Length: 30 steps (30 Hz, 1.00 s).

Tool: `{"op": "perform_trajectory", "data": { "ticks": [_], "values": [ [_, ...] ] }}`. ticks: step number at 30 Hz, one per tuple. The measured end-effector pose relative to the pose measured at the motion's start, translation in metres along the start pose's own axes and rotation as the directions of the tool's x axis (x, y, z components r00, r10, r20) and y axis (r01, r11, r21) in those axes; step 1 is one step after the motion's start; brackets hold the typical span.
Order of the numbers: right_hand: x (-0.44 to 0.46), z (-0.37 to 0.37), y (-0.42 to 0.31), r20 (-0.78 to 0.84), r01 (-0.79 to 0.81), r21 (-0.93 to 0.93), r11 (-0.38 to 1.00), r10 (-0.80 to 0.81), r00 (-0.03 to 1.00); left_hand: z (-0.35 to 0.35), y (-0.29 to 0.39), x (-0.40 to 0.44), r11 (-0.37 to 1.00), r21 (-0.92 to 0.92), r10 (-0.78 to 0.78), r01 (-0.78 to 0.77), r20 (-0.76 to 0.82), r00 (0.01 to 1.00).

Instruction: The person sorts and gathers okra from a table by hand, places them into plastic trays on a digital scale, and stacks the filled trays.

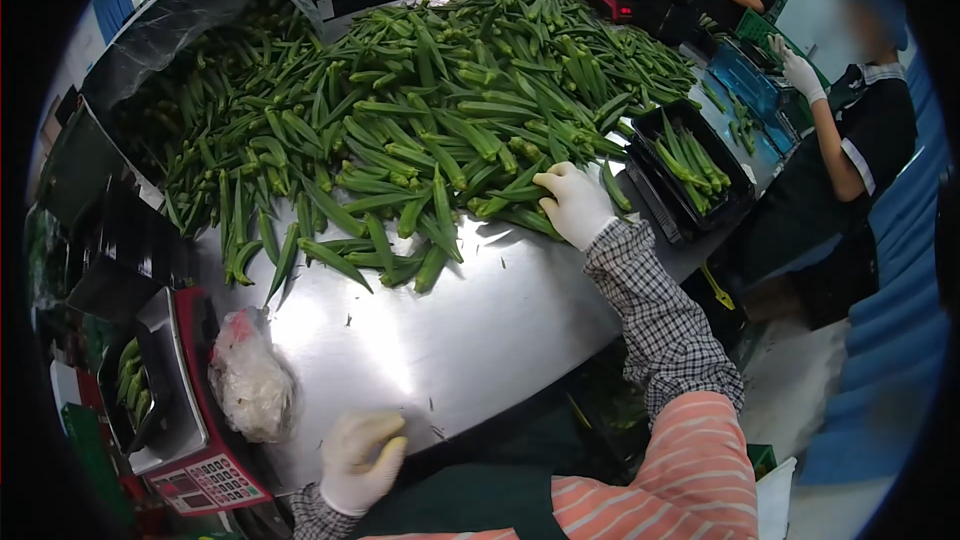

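Note:
A large heap of green okra (440, 110) covers the far part of the metal table. My right hand (578, 205), in a white glove, is at the near right edge of the heap, its fingers bent around okra pods there. The palm side is hidden. Beside it is a black tray (742, 210) with several okra pods (690, 165) in it, resting on other black trays. My left hand (360, 455), also gloved and slightly blurred, is over the table's near edge. Its thumb and fingers are apart, with nothing between them.
A red scale (215, 480) at the left bears a black tray of okra (132, 380). A crumpled plastic bag (252, 380) lies beside it on the metal table (470, 330). Co-workers stand at the right and far side; one (850, 130) raises a gloved hand. Blue crates (745, 85) are near them.

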State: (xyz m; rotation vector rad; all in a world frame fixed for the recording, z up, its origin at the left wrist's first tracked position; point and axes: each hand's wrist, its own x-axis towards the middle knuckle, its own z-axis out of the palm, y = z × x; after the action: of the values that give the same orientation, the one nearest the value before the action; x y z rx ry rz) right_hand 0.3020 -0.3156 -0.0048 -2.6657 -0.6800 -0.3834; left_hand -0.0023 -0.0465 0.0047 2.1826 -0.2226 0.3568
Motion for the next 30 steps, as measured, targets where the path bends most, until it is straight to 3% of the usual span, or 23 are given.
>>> {"op": "perform_trajectory", "data": {
  "ticks": [2, 4, 6, 7, 10, 13, 15, 17, 20, 23, 26, 29, 30],
  "values": [
    [0.010, 0.001, 0.009, 0.067, -0.040, 0.023, 0.999, 0.039, 0.997, 0.020, -0.002, 0.006, 0.996, 0.026, 0.082, -0.082, 0.002, 0.997],
    [0.013, -0.008, 0.024, -0.010, -0.110, 0.239, 0.965, 0.116, 0.993, 0.026, -0.005, 0.008, 0.996, 0.013, 0.087, -0.087, 0.013, 0.996],
    [0.009, -0.042, 0.025, 0.141, -0.346, 0.631, 0.694, 0.335, 0.932, 0.030, -0.008, 0.006, 0.996, 0.007, 0.086, -0.086, 0.009, 0.996],
    [0.004, -0.052, 0.028, 0.146, -0.347, 0.747, 0.568, 0.369, 0.918, 0.032, -0.010, 0.005, 0.997, 0.011, 0.083, -0.083, -0.004, 0.997],
    [-0.016, -0.061, 0.046, 0.197, -0.406, 0.741, 0.535, 0.406, 0.893, 0.041, -0.016, -0.005, 0.998, -0.015, 0.062, -0.063, -0.039, 0.997],
    [-0.037, -0.056, 0.033, 0.281, -0.440, 0.694, 0.570, 0.349, 0.894, 0.049, -0.020, -0.008, 0.997, -0.007, 0.078, -0.078, -0.067, 0.995],
    [-0.051, -0.042, 0.008, 0.274, -0.383, 0.636, 0.669, 0.269, 0.923, 0.052, -0.021, -0.008, 0.996, 0.013, 0.093, -0.093, -0.080, 0.992],
    [-0.061, -0.025, -0.015, 0.417, -0.457, 0.609, 0.648, 0.228, 0.880, 0.053, -0.021, -0.007, 0.995, 0.030, 0.100, -0.097, -0.093, 0.991],
    [-0.063, -0.003, -0.025, 0.359, -0.255, 0.475, 0.842, 0.080, 0.930, 0.053, -0.024, -0.007, 0.993, -0.001, 0.119, -0.119, -0.086, 0.989],
    [-0.039, -0.006, -0.011, -0.016, -0.059, 0.515, 0.855, 0.078, 0.997, 0.054, -0.027, -0.010, 0.994, -0.009, 0.112, -0.113, -0.096, 0.989],
    [-0.002, 0.000, 0.013, -0.123, -0.063, 0.089, 0.994, 0.074, 0.990, 0.054, -0.026, -0.012, 0.996, 0.007, 0.086, -0.086, -0.093, 0.992],
    [0.018, 0.000, -0.008, 0.170, -0.213, -0.275, 0.938, 0.265, 0.949, 0.053, -0.027, -0.010, 0.992, 0.000, 0.126, -0.126, -0.094, 0.988],
    [0.023, 0.001, -0.009, 0.174, -0.243, -0.257, 0.936, 0.292, 0.941, 0.053, -0.026, -0.010, 0.993, 0.025, 0.120, -0.118, -0.087, 0.989]
  ]
}}
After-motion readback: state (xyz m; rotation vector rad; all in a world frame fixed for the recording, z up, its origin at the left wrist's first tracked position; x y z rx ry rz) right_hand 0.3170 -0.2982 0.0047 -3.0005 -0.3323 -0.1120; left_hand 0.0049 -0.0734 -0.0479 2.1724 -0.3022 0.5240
